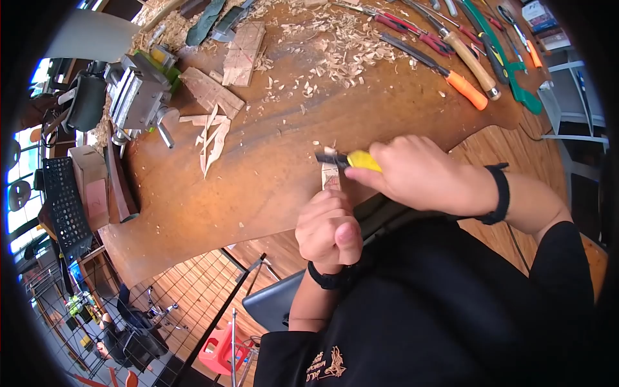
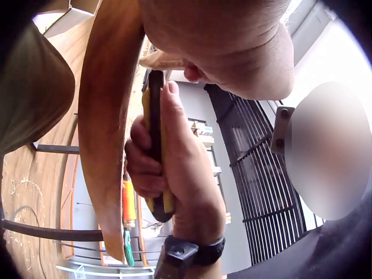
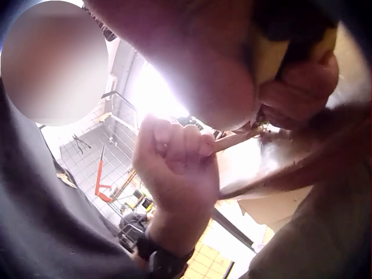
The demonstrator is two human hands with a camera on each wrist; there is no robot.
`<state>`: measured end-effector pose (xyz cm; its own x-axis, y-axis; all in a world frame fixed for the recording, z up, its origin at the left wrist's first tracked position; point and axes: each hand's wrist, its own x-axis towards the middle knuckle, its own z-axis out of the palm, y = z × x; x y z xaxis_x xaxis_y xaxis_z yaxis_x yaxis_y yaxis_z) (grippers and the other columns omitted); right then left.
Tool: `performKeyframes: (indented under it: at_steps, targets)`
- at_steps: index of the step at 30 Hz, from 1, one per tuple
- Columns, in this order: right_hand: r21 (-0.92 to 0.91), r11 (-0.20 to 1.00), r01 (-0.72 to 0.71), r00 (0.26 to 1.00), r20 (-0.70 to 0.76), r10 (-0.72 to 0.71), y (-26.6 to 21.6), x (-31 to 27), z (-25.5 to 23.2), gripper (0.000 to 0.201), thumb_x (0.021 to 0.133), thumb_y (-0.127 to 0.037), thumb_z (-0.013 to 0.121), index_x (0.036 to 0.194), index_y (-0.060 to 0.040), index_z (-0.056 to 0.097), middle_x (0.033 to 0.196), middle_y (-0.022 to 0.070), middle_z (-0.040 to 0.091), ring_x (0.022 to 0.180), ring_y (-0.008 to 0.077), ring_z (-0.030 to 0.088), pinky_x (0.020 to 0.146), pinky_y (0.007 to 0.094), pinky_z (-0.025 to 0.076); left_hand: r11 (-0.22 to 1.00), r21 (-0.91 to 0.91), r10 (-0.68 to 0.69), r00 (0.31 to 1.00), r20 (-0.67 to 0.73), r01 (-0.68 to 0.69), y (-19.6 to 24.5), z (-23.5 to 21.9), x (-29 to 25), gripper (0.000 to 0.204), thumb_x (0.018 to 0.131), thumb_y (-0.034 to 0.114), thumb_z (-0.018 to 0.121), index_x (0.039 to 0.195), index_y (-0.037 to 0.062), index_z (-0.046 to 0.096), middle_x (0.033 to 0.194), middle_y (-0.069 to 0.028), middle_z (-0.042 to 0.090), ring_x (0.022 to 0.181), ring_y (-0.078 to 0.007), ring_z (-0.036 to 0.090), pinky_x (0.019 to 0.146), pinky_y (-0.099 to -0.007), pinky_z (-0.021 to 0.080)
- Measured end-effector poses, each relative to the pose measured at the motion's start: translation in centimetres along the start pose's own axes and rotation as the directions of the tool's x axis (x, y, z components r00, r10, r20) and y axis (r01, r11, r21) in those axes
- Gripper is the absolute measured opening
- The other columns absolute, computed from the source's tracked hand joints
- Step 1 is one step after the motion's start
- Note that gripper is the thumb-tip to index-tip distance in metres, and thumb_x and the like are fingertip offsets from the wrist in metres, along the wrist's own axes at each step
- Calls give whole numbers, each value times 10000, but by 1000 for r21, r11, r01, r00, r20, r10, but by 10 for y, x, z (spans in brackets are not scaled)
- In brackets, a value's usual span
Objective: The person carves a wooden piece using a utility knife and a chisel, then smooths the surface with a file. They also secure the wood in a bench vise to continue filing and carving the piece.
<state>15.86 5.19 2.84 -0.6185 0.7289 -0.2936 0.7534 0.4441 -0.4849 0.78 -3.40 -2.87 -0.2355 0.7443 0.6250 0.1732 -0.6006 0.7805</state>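
Note:
The left hand grips a narrow piece of wood by its near end, at the front edge of the bench. In the right hand is a yellow and black utility knife, its black front end lying across the far end of the wood. The left wrist view shows the right hand with its fingers curled round the knife and the thumb along it. In the right wrist view the left hand is closed round the wood strip; the blade's contact is hidden there.
Wood shavings lie on the bench. Flat wood pieces and a metal vise are at the left. An orange-handled file, a wooden-handled tool and a green tool lie at the right.

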Motion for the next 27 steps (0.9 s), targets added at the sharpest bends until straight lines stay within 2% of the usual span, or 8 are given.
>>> performKeyframes:
  at_steps: [6,9,11,12,15,19,24,27]
  targets:
    - [12,997,-76,996,42,76,3,-11,-11,584,993,-503,541,773,22,673,678,264,658,683,451,676,644,532,546,998,-53,-42,996,-77,38,-1,-1,-1,525,1078,275,437,608,40,435,482,-42,446,442,-203,477,500,-327,451]
    - [38,996,-79,992,101,75,7,-15,-12,590,995,-507,535,773,24,665,663,268,647,676,459,669,645,539,539,999,-35,27,1000,-6,-27,-4,-2,-1,495,1061,241,469,611,35,451,481,-40,441,434,-206,467,498,-324,446]
    - [43,997,-60,994,99,55,8,-16,-14,593,995,-510,535,772,25,661,658,270,644,673,460,667,645,539,539,994,45,92,979,183,-102,-1,-3,4,432,1020,188,523,618,35,478,489,-44,443,441,-219,471,494,-326,434]
    - [46,998,-35,995,96,31,9,-15,-16,596,994,-512,535,770,27,656,654,272,641,671,462,666,645,539,538,992,34,111,959,261,-124,-1,-6,7,265,803,51,717,629,74,519,540,-30,476,461,-199,466,504,-314,401]
    - [60,998,-15,986,164,5,3,-18,-27,596,991,-516,538,780,29,652,649,270,637,662,464,661,643,544,536,972,115,133,881,454,-206,0,-4,12,274,757,35,739,615,89,511,527,-7,447,451,-174,455,483,-312,357]
    - [63,998,14,979,204,-27,4,-12,-26,588,996,-507,533,801,33,657,651,264,640,656,453,664,635,533,541,969,90,162,862,479,-232,-5,-1,13,331,729,49,766,584,109,473,512,3,431,435,-165,434,447,-316,303]
    - [-31,976,215,976,17,-215,9,-1,-9,546,976,-500,578,776,8,607,592,234,605,573,446,629,544,514,510,967,73,173,837,519,-246,-2,0,17,373,728,50,768,573,116,435,501,7,402,428,-165,416,438,-315,288]
    - [-30,992,125,992,9,-125,13,14,-7,545,982,-499,565,775,4,603,599,240,605,579,448,631,539,512,513,959,79,184,813,553,-271,-3,1,18,389,733,44,761,570,119,417,494,13,379,422,-162,398,441,-310,287]
